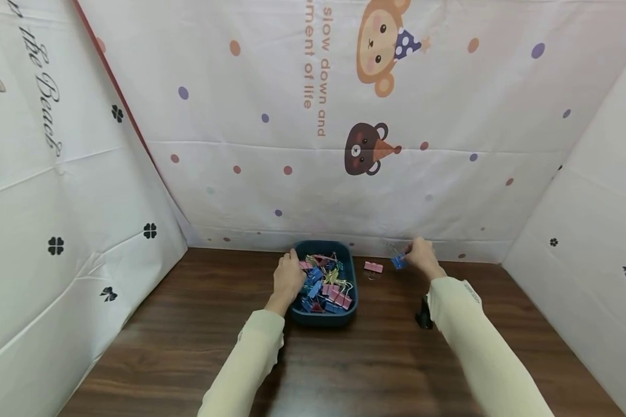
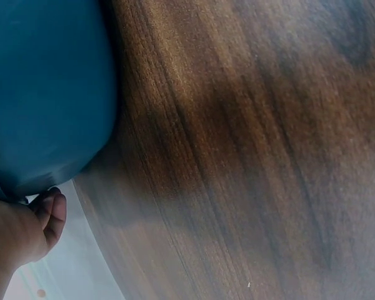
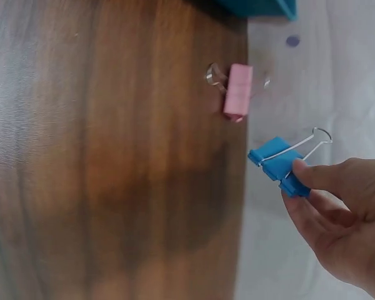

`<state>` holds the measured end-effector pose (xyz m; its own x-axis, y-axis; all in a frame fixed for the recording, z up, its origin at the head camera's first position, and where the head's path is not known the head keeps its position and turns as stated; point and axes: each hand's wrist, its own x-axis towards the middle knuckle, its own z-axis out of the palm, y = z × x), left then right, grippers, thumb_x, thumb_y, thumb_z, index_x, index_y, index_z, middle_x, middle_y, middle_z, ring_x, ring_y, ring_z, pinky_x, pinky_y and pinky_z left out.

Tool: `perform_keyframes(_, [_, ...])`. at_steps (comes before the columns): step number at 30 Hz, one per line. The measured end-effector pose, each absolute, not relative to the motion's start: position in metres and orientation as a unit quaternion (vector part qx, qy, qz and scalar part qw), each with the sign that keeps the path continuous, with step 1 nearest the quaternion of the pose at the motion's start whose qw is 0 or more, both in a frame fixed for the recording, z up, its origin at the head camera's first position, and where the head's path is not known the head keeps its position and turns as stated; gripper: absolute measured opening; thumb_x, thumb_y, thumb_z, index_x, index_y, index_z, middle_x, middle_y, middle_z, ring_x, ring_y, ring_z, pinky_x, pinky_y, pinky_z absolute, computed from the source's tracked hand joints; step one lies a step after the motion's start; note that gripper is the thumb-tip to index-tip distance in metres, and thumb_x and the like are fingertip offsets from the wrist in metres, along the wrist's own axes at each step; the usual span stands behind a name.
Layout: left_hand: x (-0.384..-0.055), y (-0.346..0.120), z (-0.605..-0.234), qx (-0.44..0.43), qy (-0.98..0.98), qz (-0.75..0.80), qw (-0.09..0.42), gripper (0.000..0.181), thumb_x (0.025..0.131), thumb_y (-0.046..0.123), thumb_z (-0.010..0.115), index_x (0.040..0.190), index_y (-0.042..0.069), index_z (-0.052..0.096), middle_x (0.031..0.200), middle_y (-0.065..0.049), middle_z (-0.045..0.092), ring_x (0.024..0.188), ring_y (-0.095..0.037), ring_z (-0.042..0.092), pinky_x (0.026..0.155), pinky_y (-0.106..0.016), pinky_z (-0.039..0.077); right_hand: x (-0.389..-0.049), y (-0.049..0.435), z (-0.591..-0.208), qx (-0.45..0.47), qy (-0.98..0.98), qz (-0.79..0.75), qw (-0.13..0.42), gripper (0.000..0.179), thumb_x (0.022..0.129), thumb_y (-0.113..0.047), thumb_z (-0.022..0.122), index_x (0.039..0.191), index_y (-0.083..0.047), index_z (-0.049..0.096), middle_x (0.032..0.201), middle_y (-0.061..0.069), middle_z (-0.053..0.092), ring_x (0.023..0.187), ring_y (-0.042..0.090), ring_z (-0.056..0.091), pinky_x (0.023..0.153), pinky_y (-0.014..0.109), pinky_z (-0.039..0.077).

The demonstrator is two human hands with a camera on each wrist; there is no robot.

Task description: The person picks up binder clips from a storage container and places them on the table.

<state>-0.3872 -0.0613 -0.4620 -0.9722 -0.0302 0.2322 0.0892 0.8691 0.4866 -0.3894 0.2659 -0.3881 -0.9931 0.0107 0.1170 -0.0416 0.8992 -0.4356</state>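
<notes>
Between thumb and fingers, my right hand (image 1: pixel 422 258) pinches a blue binder clip (image 3: pixel 279 164) whose silver wire handle stands out. In the head view it is near the back edge of the table. A pink binder clip (image 1: pixel 373 267) lies on the wood between that hand and a dark teal plastic box (image 1: pixel 323 319). Blue, pink and yellowish binder clips (image 1: pixel 326 284) fill the box in a jumbled heap. My left hand (image 1: pixel 289 277) grips the box's left rim; in the left wrist view its fingers (image 2: pixel 56 215) curl at the box's edge.
The dark wooden table (image 1: pixel 188 347) meets a white patterned sheet (image 1: pixel 271 191) at its back edge. More white sheeting hangs on the left (image 1: pixel 104 255) and right. A black object (image 1: pixel 424 314) shows beside the right sleeve.
</notes>
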Motion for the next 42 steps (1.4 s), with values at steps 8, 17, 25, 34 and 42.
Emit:
perform_keyframes(8, [-0.386, -0.061, -0.46, -0.017, -0.96, -0.254, 0.118, 0.062, 0.094, 0.007, 0.067, 0.149, -0.008, 0.042, 0.14, -0.027, 0.057, 0.127, -0.038, 0.058, 0.098, -0.049, 0.056, -0.384, 0.274, -0.415, -0.053, -0.962, 0.267, 0.024, 0.022, 0.091, -0.005, 0.07, 0.106, 0.01, 0.075, 0.117, 0.032, 0.07, 0.115, 0.054, 0.059, 0.096, 0.058, 0.052])
perform_keyframes(17, [-0.386, -0.06, -0.462, -0.017, -0.958, -0.256, 0.127, 0.062, 0.093, 0.007, 0.068, 0.148, -0.008, 0.043, 0.138, -0.027, 0.058, 0.125, -0.037, 0.06, 0.098, -0.048, 0.057, -0.391, 0.27, -0.422, -0.073, -0.959, 0.274, -0.003, 0.026, 0.094, -0.008, 0.065, 0.112, 0.009, 0.073, 0.123, 0.034, 0.065, 0.116, 0.054, 0.058, 0.097, 0.059, 0.051])
perform_keyframes(25, [-0.387, -0.061, -0.461, -0.017, -0.96, -0.249, 0.129, 0.061, 0.094, 0.007, 0.067, 0.148, -0.008, 0.044, 0.138, -0.026, 0.059, 0.124, -0.036, 0.061, 0.098, -0.047, 0.056, -0.408, 0.266, -0.44, -0.041, -0.965, 0.257, 0.025, 0.018, 0.09, -0.007, 0.068, 0.098, 0.007, 0.077, 0.113, 0.029, 0.071, 0.111, 0.053, 0.061, 0.095, 0.057, 0.052])
perform_keyframes(34, [-0.385, -0.056, -0.46, -0.017, -0.961, -0.243, 0.129, 0.061, 0.095, 0.009, 0.067, 0.148, -0.008, 0.044, 0.139, -0.025, 0.059, 0.125, -0.035, 0.061, 0.1, -0.046, 0.056, -0.416, 0.255, -0.444, -0.013, -0.965, 0.258, 0.048, 0.02, 0.089, -0.006, 0.066, 0.099, 0.006, 0.077, 0.111, 0.027, 0.073, 0.11, 0.052, 0.062, 0.093, 0.056, 0.054])
perform_keyframes(42, [-0.387, -0.06, -0.461, -0.009, -0.959, -0.254, 0.129, 0.06, 0.095, 0.008, 0.066, 0.148, -0.008, 0.044, 0.14, -0.026, 0.058, 0.126, -0.037, 0.06, 0.101, -0.048, 0.055, -0.416, 0.237, -0.43, 0.007, -0.972, 0.226, 0.068, 0.024, 0.083, 0.002, 0.057, 0.097, 0.01, 0.075, 0.105, 0.028, 0.074, 0.1, 0.047, 0.066, 0.084, 0.052, 0.056])
